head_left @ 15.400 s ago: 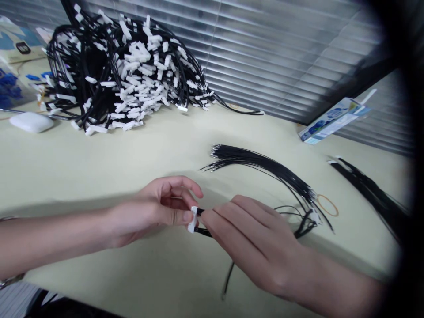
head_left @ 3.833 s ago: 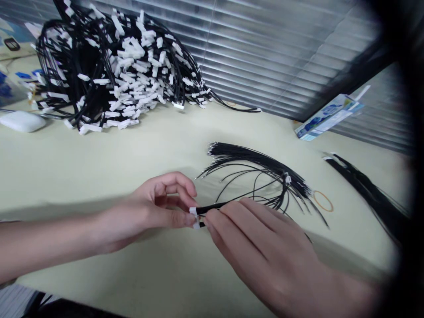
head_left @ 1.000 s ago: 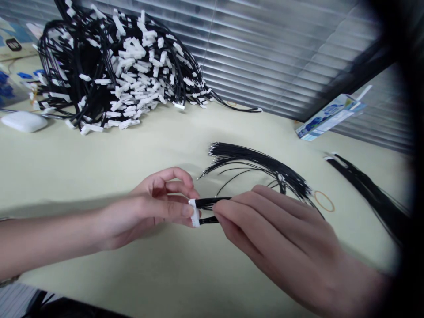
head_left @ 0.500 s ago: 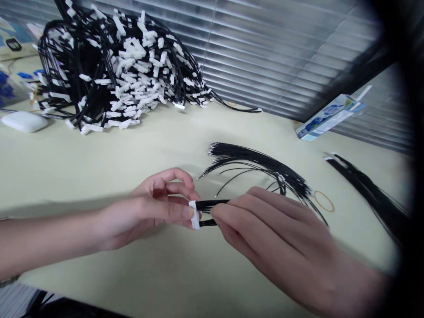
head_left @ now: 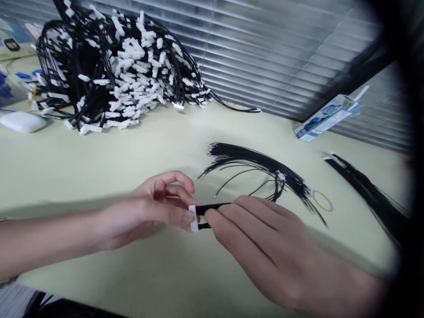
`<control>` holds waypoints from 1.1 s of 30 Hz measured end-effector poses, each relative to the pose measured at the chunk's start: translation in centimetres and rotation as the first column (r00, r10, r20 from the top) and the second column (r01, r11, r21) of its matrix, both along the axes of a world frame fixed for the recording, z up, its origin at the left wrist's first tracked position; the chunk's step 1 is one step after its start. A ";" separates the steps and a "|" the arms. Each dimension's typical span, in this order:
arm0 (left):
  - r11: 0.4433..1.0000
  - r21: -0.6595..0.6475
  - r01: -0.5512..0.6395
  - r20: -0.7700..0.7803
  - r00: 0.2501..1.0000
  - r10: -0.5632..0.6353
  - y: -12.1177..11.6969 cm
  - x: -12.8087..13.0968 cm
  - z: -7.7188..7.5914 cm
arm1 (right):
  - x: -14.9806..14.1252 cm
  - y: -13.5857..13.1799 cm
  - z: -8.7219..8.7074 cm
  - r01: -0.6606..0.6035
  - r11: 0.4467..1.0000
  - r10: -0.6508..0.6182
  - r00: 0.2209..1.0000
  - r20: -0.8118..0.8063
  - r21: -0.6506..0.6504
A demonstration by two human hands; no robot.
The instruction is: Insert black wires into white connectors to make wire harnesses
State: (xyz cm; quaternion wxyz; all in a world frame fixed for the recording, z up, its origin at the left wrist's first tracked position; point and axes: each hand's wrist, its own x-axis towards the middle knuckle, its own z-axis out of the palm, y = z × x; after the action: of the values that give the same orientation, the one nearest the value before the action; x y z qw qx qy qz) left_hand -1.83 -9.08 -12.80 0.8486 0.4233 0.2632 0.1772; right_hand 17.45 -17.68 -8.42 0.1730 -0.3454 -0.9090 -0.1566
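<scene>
Between thumb and fingers, my left hand (head_left: 157, 212) pinches a white plastic connector (head_left: 194, 218). Black wires (head_left: 212, 207) run out of the connector's right side in two groups, with a gap between them. My right hand (head_left: 261, 243) is closed on these wires close to the connector; its fingertips are partly hidden behind the back of the hand. Just beyond the right hand, a fan of loose black wires (head_left: 251, 155) with small metal ends lies on the table. Beside that fan is a short black cable with a white connector (head_left: 281, 176).
A large heap of black cables with white connectors (head_left: 132, 79) fills the back left. A white rounded case (head_left: 23, 121) lies before it. At right are a rubber band (head_left: 322, 201), a blue-and-white carton (head_left: 326, 117) and another black wire bundle (head_left: 364, 190). Window blinds (head_left: 265, 57) stand behind the table.
My right hand has slid slightly left along the wires, closer to the connector. The connector has dropped a little and my left hand keeps its pinch.
</scene>
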 end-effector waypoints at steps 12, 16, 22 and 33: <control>0.999 0.022 0.042 -0.064 0.997 -0.040 -0.3 -0.1 0.7 | 0.0 0.4 0.2 0.039 0.927 -0.101 0.984 -0.148 -0.372; 0.998 0.017 0.058 -0.070 0.996 -0.057 -0.2 0.1 1.0 | 1.8 2.2 0.2 0.189 0.839 -0.344 0.911 -0.229 -0.511; 0.998 0.030 0.058 -0.083 0.995 -0.055 -0.1 0.1 1.0 | 5.6 5.0 -2.0 0.369 0.846 -0.304 0.927 0.221 -0.384; 0.998 0.054 0.040 -0.133 0.991 -0.032 -0.1 0.4 1.0 | 5.4 5.5 -2.9 0.241 0.929 -0.128 0.921 0.369 -0.280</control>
State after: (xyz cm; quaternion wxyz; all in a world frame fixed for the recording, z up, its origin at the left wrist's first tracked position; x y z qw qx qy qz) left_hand -1.46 -9.20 -11.82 0.8201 0.4625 0.3060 0.1409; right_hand 22.89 -12.16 -11.28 -0.0626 -0.4214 -0.9011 -0.0810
